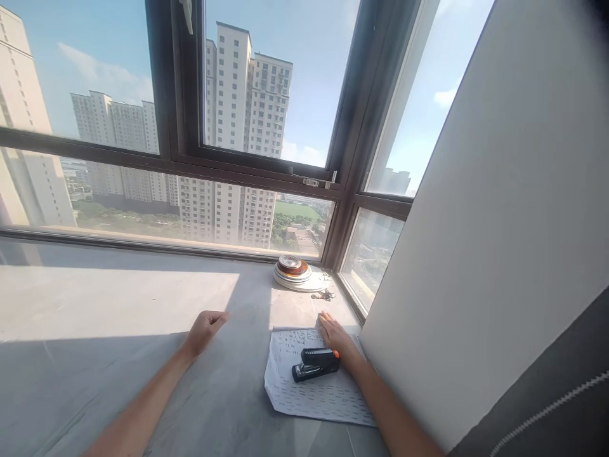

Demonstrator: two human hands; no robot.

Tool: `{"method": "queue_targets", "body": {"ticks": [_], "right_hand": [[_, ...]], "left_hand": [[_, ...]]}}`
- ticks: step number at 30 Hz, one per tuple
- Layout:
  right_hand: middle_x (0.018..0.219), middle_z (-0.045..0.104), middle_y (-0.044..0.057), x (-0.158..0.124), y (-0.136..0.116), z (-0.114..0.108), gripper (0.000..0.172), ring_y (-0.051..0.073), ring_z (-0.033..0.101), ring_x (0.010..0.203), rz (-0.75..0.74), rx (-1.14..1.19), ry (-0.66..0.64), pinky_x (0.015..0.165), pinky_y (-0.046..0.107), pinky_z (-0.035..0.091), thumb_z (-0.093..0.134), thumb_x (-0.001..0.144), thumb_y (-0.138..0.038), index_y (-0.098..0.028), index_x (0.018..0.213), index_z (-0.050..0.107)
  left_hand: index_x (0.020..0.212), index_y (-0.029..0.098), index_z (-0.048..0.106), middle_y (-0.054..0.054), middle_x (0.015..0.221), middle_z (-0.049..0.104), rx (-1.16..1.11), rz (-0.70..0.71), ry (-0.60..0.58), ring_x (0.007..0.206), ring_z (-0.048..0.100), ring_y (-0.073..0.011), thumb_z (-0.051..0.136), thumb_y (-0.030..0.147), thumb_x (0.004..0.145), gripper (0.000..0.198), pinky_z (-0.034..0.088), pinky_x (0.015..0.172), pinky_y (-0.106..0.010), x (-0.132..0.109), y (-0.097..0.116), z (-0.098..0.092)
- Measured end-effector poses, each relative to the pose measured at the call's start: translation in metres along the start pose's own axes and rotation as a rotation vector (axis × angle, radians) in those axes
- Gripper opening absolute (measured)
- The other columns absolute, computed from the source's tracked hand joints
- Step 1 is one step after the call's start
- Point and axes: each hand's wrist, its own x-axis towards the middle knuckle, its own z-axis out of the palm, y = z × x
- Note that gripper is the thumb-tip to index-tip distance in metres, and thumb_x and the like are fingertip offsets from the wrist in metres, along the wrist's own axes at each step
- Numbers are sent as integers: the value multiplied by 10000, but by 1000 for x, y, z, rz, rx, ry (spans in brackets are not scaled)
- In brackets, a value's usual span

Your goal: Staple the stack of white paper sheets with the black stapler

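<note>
My left hand [205, 331] is over the grey sill, its fingers curled in and the thumb side turned to the right. Nothing shows in it. On the right, my right hand [337, 337] lies flat with fingers stretched at the top right edge of a sheaf of paper [323, 403] covered in handwriting or print. A black stapler [314, 365] with an orange tab rests on the paper, just left of my right wrist. The paper's right edge is partly hidden under my forearm.
A stack of round plates or lids [295, 277] stands in the window corner, with a small beaded string [323, 295] before it. Dark window frames [247, 171] border the back of the grey sill [95, 381]. A white wall [480, 216] slants along the right.
</note>
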Motion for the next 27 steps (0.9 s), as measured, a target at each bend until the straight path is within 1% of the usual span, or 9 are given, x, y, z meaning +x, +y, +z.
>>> {"method": "queue_targets", "body": {"ticks": [3, 6, 8, 10, 13, 16, 18, 21, 27], "right_hand": [[1571, 488, 138, 11, -31, 9, 479, 289, 408, 1495, -2, -36, -45, 1207, 520, 370, 390, 997, -216, -206, 1445, 558], [1603, 448, 127, 26, -89, 20, 479, 277, 383, 1511, -23, -12, -98, 1233, 509, 323, 378, 1006, -187, -210, 1462, 523], [1615, 425, 136, 37, -137, 31, 467, 271, 350, 1528, -92, 51, -102, 1244, 508, 292, 338, 1021, -164, -183, 1454, 513], [1623, 408, 151, 46, -188, 44, 443, 274, 330, 1537, -161, 112, -104, 1244, 521, 276, 316, 1040, -170, -171, 1435, 517], [1616, 420, 145, 55, -255, 62, 437, 265, 336, 1534, -262, 179, -143, 1238, 531, 265, 330, 1046, -157, -196, 1454, 483], [1621, 424, 108, 60, -301, 73, 447, 233, 328, 1536, -329, 227, -153, 1231, 525, 257, 308, 1042, -107, -229, 1438, 477], [1626, 415, 103, 62, -316, 77, 434, 224, 319, 1539, -353, 247, -157, 1236, 515, 246, 302, 1050, -111, -219, 1433, 476], [1662, 345, 116, 61, -318, 79, 453, 234, 263, 1561, -348, 262, -153, 1246, 518, 228, 324, 1049, -120, -194, 1484, 430], [1677, 310, 127, 48, -271, 70, 492, 255, 233, 1572, -238, 190, -134, 1251, 520, 230, 351, 1043, -159, -180, 1531, 417]], "left_hand": [[555, 225, 409, 16, 555, 342, 292, -58, 157, 572, 410, -165, 430, 509, 939, 478, 418, 660, -310, -3, -7, -10], [854, 175, 676, -123, 846, 642, 737, -292, 297, 909, 634, -312, 388, 326, 930, 334, 485, 839, -434, -27, -17, -45], [1172, 145, 695, -233, 1238, 636, 939, -454, 344, 1250, 546, -428, 403, 272, 915, 409, 425, 994, -611, -55, -26, -80], [1393, 180, 610, -231, 1525, 481, 984, -608, 331, 1449, 347, -486, 400, 310, 943, 513, 285, 1073, -756, -86, -34, -116], [1510, 269, 513, -127, 1657, 367, 955, -673, 229, 1538, 230, -428, 346, 355, 992, 552, 158, 1144, -786, -121, -42, -152], [1536, 240, 475, -120, 1671, 347, 976, -634, 210, 1547, 229, -393, 255, 311, 1021, 565, 136, 1162, -782, -132, -45, -162], [1546, 202, 457, -141, 1677, 326, 994, -629, 206, 1543, 219, -414, 219, 310, 1029, 579, 139, 1141, -807, -130, -45, -159], [1550, 176, 443, -162, 1679, 311, 1008, -614, 190, 1535, 215, -439, 207, 321, 1032, 587, 150, 1115, -831, -127, -43, -155], [1545, 201, 452, -154, 1675, 326, 986, -630, 204, 1533, 234, -423, 237, 294, 1012, 582, 155, 1131, -817, -127, -36, -155]]}}
